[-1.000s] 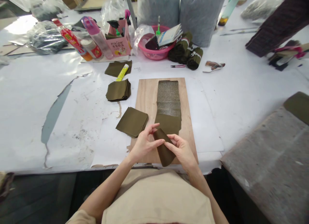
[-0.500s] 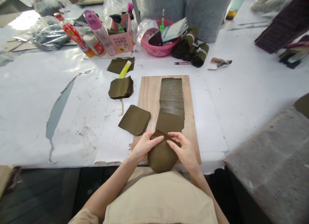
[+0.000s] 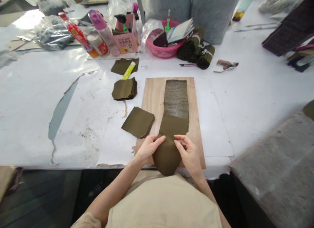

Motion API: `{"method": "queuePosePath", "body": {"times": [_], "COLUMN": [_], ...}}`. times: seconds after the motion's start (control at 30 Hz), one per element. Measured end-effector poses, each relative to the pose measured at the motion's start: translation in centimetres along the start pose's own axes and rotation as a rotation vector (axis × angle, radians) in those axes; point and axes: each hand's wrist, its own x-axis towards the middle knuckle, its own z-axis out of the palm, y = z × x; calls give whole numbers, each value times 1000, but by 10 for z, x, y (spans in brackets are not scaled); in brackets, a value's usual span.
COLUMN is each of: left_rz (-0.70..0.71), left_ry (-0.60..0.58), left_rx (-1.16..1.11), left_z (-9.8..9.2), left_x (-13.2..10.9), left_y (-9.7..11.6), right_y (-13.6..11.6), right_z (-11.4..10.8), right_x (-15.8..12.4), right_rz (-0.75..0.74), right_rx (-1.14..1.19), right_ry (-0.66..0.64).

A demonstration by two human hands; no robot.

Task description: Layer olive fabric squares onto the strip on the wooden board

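An olive-green fabric piece (image 3: 167,156) hangs over the board's near edge toward my body. My left hand (image 3: 148,149) pinches its upper left edge between thumb and fingers. On the upper right side, my right hand (image 3: 188,152) grips it the same way, thumb on top. Just beyond lies a column of overlapping olive fabric pieces (image 3: 174,123) on a wooden board (image 3: 152,94); its far part shows a greyish, streaked surface. Left of the board, partly over its edge, rests a stack of squarish olive fabric pieces (image 3: 138,122).
Two more olive stacks, a nearer one (image 3: 124,89) and a farther one (image 3: 120,66), sit left of the board with a yellow glue stick (image 3: 129,70). Behind stand a pink basin (image 3: 164,51), a pink box (image 3: 127,43) and bottles. Small thread snips (image 3: 186,65) lie near rolled dark fabric (image 3: 205,59).
The fabric's upper edge, folded over between my hands before, now lies flatter. My right hand has shifted slightly right, widening the gap between my thumbs. The view has moved a little.
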Motion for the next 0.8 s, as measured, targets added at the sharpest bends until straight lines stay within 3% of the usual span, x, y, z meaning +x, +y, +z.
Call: {"method": "queuePosePath", "body": {"times": [0.33, 0.8], "left_rz": [12, 15], "left_ry": [53, 10], "left_rx": [10, 5], "left_z": [-5, -2], "left_x": [2, -1], "left_y": [-7, -6], "right_y": [5, 5], "right_z": [1, 1], "right_x": [-1, -3], "right_rz": [18, -41], "right_rx": [-1, -71], "right_ry": [1, 5]}}
